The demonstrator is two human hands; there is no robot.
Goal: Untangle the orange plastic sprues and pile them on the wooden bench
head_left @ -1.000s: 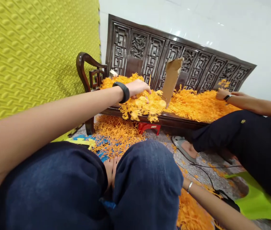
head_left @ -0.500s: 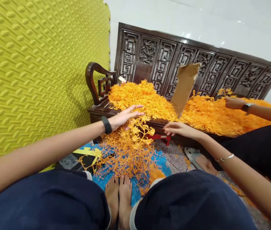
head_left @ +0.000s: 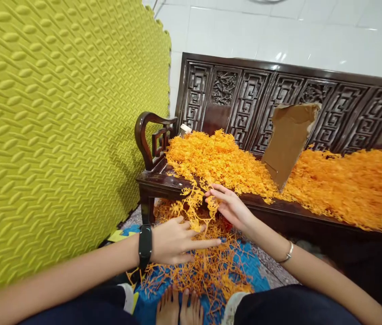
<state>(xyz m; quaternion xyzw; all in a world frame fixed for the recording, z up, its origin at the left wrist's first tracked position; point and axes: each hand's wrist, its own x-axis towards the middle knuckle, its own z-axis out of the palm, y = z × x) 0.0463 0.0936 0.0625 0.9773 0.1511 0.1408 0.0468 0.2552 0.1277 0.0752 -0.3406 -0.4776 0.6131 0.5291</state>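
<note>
A branched orange plastic sprig point(head_left: 194, 203) with small flower-like tips is held up in front of the bench's edge. My left hand point(head_left: 177, 239), wearing a black wristband, grips it from below; one finger sticks out and the thumb is hidden. From the other side, the fingertips of my right hand point(head_left: 233, 208) close on the sprig's right part. Below both hands lies a heap of bare orange stems point(head_left: 200, 271), spread over a blue sheet point(head_left: 250, 266). Just beyond the sprig, a pile of loose orange pieces point(head_left: 218, 155) covers the bench seat.
The dark carved wooden bench point(head_left: 224, 113) stands against a white tiled wall. A cardboard piece point(head_left: 287, 140) stands upright between that pile and a second orange pile point(head_left: 356, 185) at right. Yellow foam matting point(head_left: 58, 113) rises at left. My bare feet point(head_left: 180, 307) rest on the blue sheet.
My right hand has moved left, from apart to touching the sprig. The left hand appears lower and nearer. The view has shifted, and the other person's hands at right are out of sight.
</note>
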